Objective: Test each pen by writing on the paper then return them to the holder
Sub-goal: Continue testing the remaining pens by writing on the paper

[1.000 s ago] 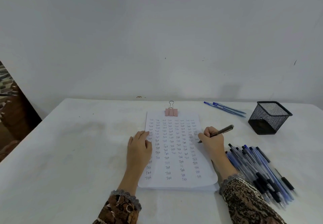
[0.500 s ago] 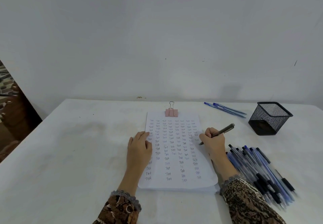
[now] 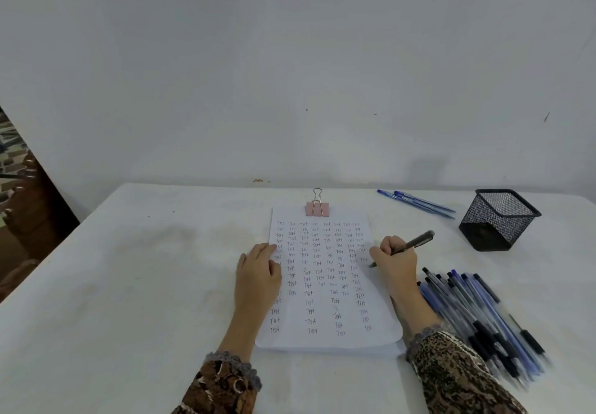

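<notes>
- right hand (image 3: 395,263): what does it hold?
- a dark, slim pen (image 3: 416,243), pinched in curled fingers. its tip sits at the right edge of the paper (image 3: 322,339) and its barrel slants up and away to the right.
- and the paper?
- a white stack filled with small handwritten words, lying flat on a pale surface (image 3: 129,284), with a pink binder clip (image 3: 317,208) at its far edge.
- left hand (image 3: 258,275)?
- flat, fingers straight, resting on the paper's left edge.
- the holder (image 3: 498,220)?
- square black wire mesh, well to the right of the pen. a heap of blue and black pens (image 3: 483,313) lies just beside the right forearm.
</notes>
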`<state>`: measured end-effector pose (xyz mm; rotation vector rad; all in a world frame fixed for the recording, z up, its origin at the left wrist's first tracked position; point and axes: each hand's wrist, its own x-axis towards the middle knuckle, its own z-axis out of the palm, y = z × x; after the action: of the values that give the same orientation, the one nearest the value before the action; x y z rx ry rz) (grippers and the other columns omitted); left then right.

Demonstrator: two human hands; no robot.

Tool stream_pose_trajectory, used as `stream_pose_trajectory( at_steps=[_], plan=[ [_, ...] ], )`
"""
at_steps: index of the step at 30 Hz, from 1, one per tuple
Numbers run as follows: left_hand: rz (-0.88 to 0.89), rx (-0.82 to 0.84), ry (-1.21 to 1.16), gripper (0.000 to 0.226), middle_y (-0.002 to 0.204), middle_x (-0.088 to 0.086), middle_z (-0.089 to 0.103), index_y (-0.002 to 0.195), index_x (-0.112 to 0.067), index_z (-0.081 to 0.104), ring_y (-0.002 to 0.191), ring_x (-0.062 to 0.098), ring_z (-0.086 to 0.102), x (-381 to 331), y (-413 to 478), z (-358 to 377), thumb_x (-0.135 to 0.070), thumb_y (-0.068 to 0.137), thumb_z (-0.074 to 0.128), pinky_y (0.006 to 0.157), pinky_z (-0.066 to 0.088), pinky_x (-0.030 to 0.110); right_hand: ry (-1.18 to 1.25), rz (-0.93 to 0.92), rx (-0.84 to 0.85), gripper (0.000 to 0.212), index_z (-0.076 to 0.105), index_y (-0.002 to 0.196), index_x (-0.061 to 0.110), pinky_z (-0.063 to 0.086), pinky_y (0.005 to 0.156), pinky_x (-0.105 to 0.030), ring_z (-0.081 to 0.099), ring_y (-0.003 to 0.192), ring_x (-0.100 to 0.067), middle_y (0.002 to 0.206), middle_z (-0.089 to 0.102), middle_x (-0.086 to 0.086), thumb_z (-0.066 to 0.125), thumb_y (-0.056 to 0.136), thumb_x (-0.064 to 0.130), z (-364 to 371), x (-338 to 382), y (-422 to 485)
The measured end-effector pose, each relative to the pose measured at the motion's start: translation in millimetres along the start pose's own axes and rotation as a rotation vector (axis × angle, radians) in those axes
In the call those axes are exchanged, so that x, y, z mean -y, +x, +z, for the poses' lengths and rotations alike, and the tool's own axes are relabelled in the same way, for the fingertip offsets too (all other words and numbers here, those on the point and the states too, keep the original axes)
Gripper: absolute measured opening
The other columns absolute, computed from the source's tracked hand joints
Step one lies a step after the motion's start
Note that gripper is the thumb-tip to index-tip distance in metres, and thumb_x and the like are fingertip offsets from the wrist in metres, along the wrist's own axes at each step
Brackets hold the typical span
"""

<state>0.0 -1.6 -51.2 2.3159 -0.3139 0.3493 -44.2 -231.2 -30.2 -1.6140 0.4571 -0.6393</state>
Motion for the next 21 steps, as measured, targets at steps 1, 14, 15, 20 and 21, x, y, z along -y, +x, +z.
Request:
stream_pose_trajectory(
  at_steps=[1, 14, 15, 20, 21],
  plan=[
    [-0.003, 0.003, -0.001, 0.036, 0.124, 0.006, 0.058, 0.12, -0.004, 0.058, 0.117, 0.02, 0.052, 0, 0, 0, -0.001, 0.087, 0.046, 0.112, 0.027, 0.041, 0.017, 0.007, -0.005, 0.046, 0.025, 0.053, 0.016, 0.028, 0.044, -0.012, 0.023, 0.044, -0.003, 0.043, 0.026, 0.013, 0.05, 0.072, -0.018, 0, 0, 1],
    [-0.001, -0.009, 0.011, 0.034, 0.12, 0.007, 0.06, 0.119, -0.003, 0.06, 0.113, 0.021, 0.054, -1, 0, 0, 0.0, 0.087, 0.048, 0.111, 0.03, 0.041, 0.917, 0.355, -0.133, 0.036, 0.045, 0.08, 0.02, 0.027, 0.043, -0.018, 0.033, 0.04, -0.013, 0.044, 0.039, 0.005, 0.028, 0.1, 0.044, 4, 24, 6],
    [0.003, -0.014, 0.012, 0.034, 0.119, 0.007, 0.06, 0.118, -0.003, 0.06, 0.112, 0.022, 0.055, -1, 0, 0, 0.001, 0.086, 0.049, 0.11, 0.032, 0.042, 0.984, 0.373, -0.135, 0.032, 0.046, 0.08, 0.019, 0.032, 0.049, -0.022, 0.038, 0.048, -0.014, 0.047, 0.044, 0.004, 0.03, 0.102, 0.037, 7, 24, 6],
    [0.0, -0.012, 0.023, 0.034, 0.12, 0.007, 0.06, 0.118, -0.003, 0.06, 0.113, 0.02, 0.055, -1, -1, 1, 0.001, 0.086, 0.049, 0.112, 0.029, 0.041, 1.232, 0.44, -0.173, 0.023, 0.051, 0.088, 0.019, 0.033, 0.06, -0.024, 0.039, 0.055, -0.013, 0.064, 0.045, 0.003, 0.033, 0.102, 0.023, 13, 12, 1],
    [-0.001, -0.011, 0.025, 0.034, 0.121, 0.006, 0.06, 0.118, -0.003, 0.06, 0.114, 0.02, 0.054, -1, -1, 1, 0.0, 0.086, 0.048, 0.112, 0.028, 0.04, 1.256, 0.449, -0.17, 0.024, 0.053, 0.089, 0.021, 0.031, 0.059, -0.023, 0.037, 0.05, -0.012, 0.061, 0.046, 0.003, 0.033, 0.101, 0.025, 13, 8, 0]
  ],
)
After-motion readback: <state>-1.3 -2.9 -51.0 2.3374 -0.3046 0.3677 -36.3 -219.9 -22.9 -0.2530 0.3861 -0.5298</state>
